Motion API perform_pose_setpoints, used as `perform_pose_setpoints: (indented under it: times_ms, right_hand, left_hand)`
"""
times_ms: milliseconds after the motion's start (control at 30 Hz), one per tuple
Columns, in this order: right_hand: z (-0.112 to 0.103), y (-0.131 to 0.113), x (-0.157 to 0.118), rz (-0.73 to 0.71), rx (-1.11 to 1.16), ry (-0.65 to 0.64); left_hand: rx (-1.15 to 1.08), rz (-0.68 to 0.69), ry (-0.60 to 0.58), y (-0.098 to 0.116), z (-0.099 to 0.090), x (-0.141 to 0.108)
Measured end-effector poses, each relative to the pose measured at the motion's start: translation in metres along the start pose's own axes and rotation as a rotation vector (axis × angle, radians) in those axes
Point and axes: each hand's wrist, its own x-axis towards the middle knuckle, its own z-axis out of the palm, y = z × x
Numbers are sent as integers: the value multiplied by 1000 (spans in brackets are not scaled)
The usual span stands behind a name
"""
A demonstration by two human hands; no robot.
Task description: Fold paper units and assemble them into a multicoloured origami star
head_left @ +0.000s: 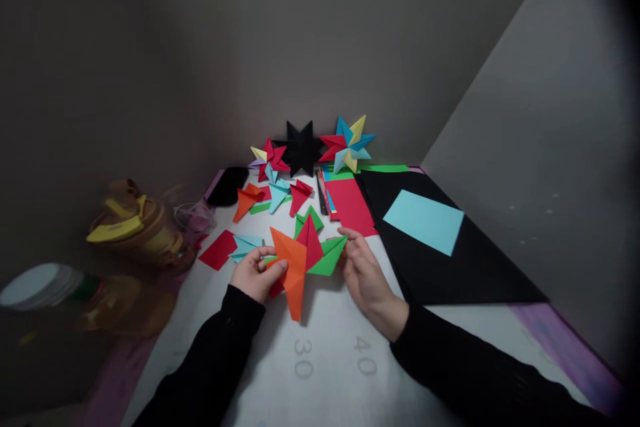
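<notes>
your left hand (253, 276) pinches the orange folded paper (296, 267). your right hand (369, 275) curls beside the green point (330, 258), its grip unclear.

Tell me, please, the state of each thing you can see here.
Paper cluster: folded, held
Left hand: pinching the cluster
Right hand: at its green tip
Black star: folded, upright
Red-blue-yellow star: folded, upright
Loose orange piece: folded
Light blue sheet: flat, unfolded
Black sheet: flat

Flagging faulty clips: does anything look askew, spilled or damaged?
Nothing looks spilled. The light-blue rectangular paper sheet sits askew, its edges out of line with the large black flat sheet beneath. The held orange, red and green folded-paper piece shows no obvious damage.
</notes>
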Motion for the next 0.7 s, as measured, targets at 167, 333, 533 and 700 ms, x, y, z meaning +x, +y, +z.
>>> perform_pose_setpoints:
  times_ms: [167,333,533,700]
  right_hand:
    - [-8,-8,7,44,-95,-40]
    - [-10,-12,7,374,-187,-359]
    - [-9,-20,9,462,-333,-580]
    - [-7,-19,4,474,-472,-557]
  left_hand:
    - [97,1,-167,5,-12,4]
    - [202,33,-245,5,-19,4]
    - [368,66,-363,11,-20,1]
    - [514,130,-458,13,-16,-4]
